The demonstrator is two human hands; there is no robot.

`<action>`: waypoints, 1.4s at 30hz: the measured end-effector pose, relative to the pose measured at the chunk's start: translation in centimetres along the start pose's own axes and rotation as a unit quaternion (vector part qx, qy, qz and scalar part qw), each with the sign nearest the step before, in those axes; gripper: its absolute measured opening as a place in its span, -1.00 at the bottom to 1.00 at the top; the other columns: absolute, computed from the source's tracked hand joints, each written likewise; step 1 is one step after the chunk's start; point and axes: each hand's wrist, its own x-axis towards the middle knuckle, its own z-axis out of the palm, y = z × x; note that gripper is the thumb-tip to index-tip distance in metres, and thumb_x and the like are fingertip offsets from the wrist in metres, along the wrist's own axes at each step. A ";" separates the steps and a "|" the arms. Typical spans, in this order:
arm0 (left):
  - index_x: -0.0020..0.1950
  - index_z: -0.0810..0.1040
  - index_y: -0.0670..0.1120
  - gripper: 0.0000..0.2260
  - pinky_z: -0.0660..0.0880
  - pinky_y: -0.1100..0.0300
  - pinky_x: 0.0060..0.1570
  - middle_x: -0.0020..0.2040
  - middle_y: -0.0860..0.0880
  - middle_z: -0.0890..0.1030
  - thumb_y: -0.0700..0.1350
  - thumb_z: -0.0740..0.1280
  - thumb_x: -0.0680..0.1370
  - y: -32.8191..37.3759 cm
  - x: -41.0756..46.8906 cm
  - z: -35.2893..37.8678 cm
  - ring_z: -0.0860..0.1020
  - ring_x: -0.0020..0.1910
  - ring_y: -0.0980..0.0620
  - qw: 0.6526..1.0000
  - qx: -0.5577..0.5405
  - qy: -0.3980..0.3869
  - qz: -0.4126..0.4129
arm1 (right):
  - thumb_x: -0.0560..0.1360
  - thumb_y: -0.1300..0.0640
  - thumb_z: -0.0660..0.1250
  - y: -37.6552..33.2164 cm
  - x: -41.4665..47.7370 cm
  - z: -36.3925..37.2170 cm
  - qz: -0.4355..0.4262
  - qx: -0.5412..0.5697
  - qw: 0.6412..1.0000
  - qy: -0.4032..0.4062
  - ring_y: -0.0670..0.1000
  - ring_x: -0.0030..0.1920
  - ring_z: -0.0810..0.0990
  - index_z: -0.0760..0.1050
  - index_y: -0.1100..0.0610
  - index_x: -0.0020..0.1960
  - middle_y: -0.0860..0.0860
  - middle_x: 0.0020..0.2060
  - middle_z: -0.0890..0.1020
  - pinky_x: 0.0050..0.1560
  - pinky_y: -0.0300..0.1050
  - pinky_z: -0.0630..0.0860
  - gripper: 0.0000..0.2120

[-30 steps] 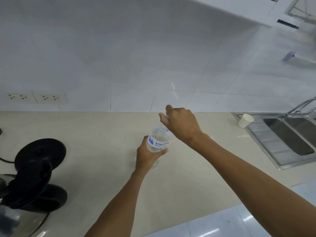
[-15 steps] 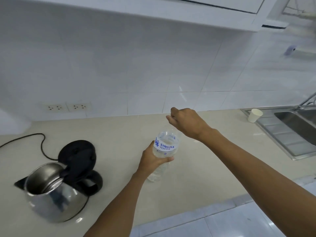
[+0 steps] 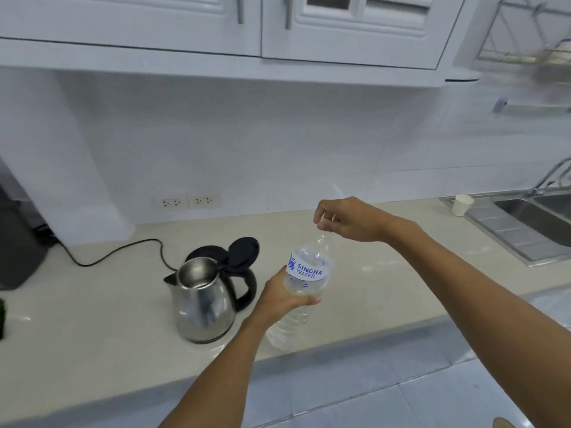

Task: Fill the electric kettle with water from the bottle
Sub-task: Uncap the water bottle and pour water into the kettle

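A clear plastic water bottle [image 3: 306, 276] with a white and blue label is held upright above the counter's front edge. My left hand [image 3: 279, 299] grips its middle from the left. My right hand [image 3: 346, 219] is closed over the bottle's top, fingers pinched on the cap, which is mostly hidden. To the left stands a steel electric kettle [image 3: 202, 304] with a black handle. Its black lid [image 3: 244, 250] is flipped open, and the inside shows bare metal.
The kettle's black cord [image 3: 114, 253] runs left along the beige counter [image 3: 386, 273] toward a dark appliance [image 3: 18, 242]. Two wall sockets [image 3: 188, 201] sit behind. A paper cup [image 3: 462, 205] and steel sink [image 3: 531, 217] lie at the right. Cabinets hang overhead.
The view has tilted up and swung left, bringing the whole kettle into sight. Both hands stay on the bottle; my right hand has lifted slightly at the cap.
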 end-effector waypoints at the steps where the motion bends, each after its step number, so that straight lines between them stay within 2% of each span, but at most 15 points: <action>1: 0.32 0.61 0.14 -0.33 0.57 0.08 0.34 0.20 0.20 0.73 0.08 0.76 0.26 0.1 -1.3 -0.6 0.67 0.21 0.21 1.000 0.002 -0.004 0.000 | 0.66 0.04 0.32 -1.0 -0.4 0.0 0.000 0.004 1.000 -0.006 -0.22 -0.17 0.58 0.57 0.03 0.13 -0.15 -0.11 0.63 -0.16 -0.27 0.42 -0.89; 5: 0.34 0.60 0.10 -0.33 0.55 0.22 0.23 0.19 0.19 0.73 0.03 0.75 0.28 -0.3 -5.9 -3.2 0.67 0.17 0.25 1.000 0.015 0.005 0.001 | 0.63 0.04 0.37 -5.1 -1.4 0.6 -0.011 0.021 0.999 -0.035 -0.05 -0.10 0.70 0.59 -0.03 0.06 -0.24 -0.09 0.64 -0.19 -0.40 0.45 -0.96; 8: 0.33 0.61 0.12 -0.32 0.57 0.18 0.26 0.17 0.21 0.73 0.05 0.76 0.26 -0.9 -8.5 -5.6 0.68 0.17 0.25 0.999 0.031 0.019 -0.003 | 0.61 0.08 0.39 -8.0 -1.3 1.3 -0.024 0.034 0.998 -0.051 -0.05 0.02 0.71 0.62 -0.03 0.08 -0.22 0.01 0.68 0.01 -0.20 0.55 -0.93; 10: 0.32 0.62 0.10 -0.34 0.57 0.19 0.26 0.16 0.19 0.74 0.02 0.76 0.26 -1.4 -10.0 -7.5 0.68 0.17 0.22 0.998 0.042 0.037 -0.007 | 0.59 0.14 0.41 -10.0 -0.7 1.9 -0.032 0.043 0.996 -0.065 -0.07 0.06 0.71 0.64 -0.02 0.11 -0.19 0.07 0.69 0.10 -0.15 0.58 -0.87; 14: 0.33 0.59 0.10 -0.35 0.52 0.46 0.07 0.13 0.24 0.74 -0.06 0.75 0.30 -1.8 -12.9 -11.4 0.66 0.11 0.36 0.996 0.064 0.063 -0.008 | 0.50 0.30 0.44 -13.9 1.0 3.4 -0.060 0.035 0.996 -0.061 -0.06 0.06 0.70 0.69 0.09 0.13 -0.12 0.01 0.70 0.07 -0.14 0.61 -0.76; 19: 0.33 0.61 0.15 -0.32 0.57 0.23 0.18 0.15 0.25 0.73 0.09 0.75 0.26 -2.4 -15.8 -16.9 0.67 0.12 0.30 0.988 0.110 0.103 -0.041 | 0.39 0.29 0.43 -16.7 3.4 5.8 -0.085 0.063 0.994 -0.020 -0.04 0.05 0.70 0.72 -0.01 0.00 -0.04 0.00 0.74 0.10 0.08 0.66 -0.72; 24: 0.33 0.57 0.16 -0.31 0.62 0.12 0.19 0.15 0.19 0.72 0.11 0.72 0.25 -2.5 -17.7 -22.3 0.68 0.12 0.23 0.972 0.163 0.150 -0.083 | 0.44 0.29 0.42 -17.2 4.8 8.0 -0.096 0.121 0.988 0.016 -0.08 0.04 0.69 0.70 -0.02 0.01 -0.04 0.07 0.71 0.17 0.05 0.63 -0.74; 26: 0.31 0.51 0.13 -0.33 0.62 0.11 0.13 0.14 0.14 0.70 0.08 0.71 0.28 -2.3 -17.9 -24.0 0.67 0.11 0.16 0.964 0.192 0.151 -0.103 | 0.47 0.27 0.42 -16.8 5.1 8.6 -0.097 0.136 0.986 0.019 -0.09 0.05 0.68 0.70 -0.04 0.02 -0.05 0.07 0.71 0.17 0.04 0.63 -0.75; 29: 0.28 0.42 0.11 -0.33 0.59 0.15 0.00 0.10 0.10 0.67 0.09 0.70 0.30 -1.8 -17.9 -26.0 0.67 0.07 0.10 0.953 0.240 0.135 -0.125 | 0.47 0.27 0.42 -16.3 5.5 9.5 -0.093 0.150 0.984 0.019 -0.05 0.07 0.68 0.70 -0.03 0.04 -0.02 0.08 0.71 0.13 0.03 0.65 -0.75; 33: 0.28 0.36 0.19 -0.27 0.64 0.05 0.08 0.06 0.05 0.70 0.12 0.70 0.26 -1.2 -17.6 -27.7 0.68 0.06 0.04 0.936 0.302 0.101 -0.147 | 0.46 0.27 0.41 -16.2 6.1 10.9 -0.091 0.170 0.981 0.020 -0.04 0.05 0.69 0.69 0.00 0.06 -0.02 0.05 0.71 0.10 0.03 0.66 -0.74; 37: 0.33 0.35 0.24 -0.24 0.62 0.10 0.01 0.00 -0.03 0.69 0.11 0.70 0.27 -0.5 -17.0 -28.4 0.67 0.02 -0.04 0.920 0.348 0.069 -0.165 | 0.46 0.26 0.40 -16.1 6.8 12.1 -0.094 0.181 0.979 0.022 -0.04 0.02 0.69 0.68 -0.02 0.03 -0.03 0.02 0.71 0.09 0.02 0.65 -0.76; 40: 0.30 0.38 0.25 -0.29 0.63 0.05 0.04 -0.05 -0.06 0.69 0.09 0.69 0.28 -0.1 -16.7 -28.7 0.66 -0.04 -0.07 0.911 0.371 0.051 -0.174 | 0.49 0.23 0.40 -15.8 7.1 12.9 -0.095 0.189 0.977 0.027 -0.05 0.01 0.69 0.67 -0.05 0.01 -0.05 0.02 0.70 0.08 -0.01 0.65 -0.78; 42: 0.29 0.34 0.26 -0.31 0.62 0.04 0.06 -0.08 -0.03 0.65 0.05 0.69 0.33 0.2 -16.7 -28.9 0.65 -0.05 -0.06 0.902 0.387 0.043 -0.186 | 0.50 0.21 0.40 -15.7 7.1 13.5 -0.095 0.187 0.977 0.028 -0.07 0.01 0.68 0.68 -0.04 0.03 -0.08 0.02 0.71 0.07 -0.08 0.63 -0.80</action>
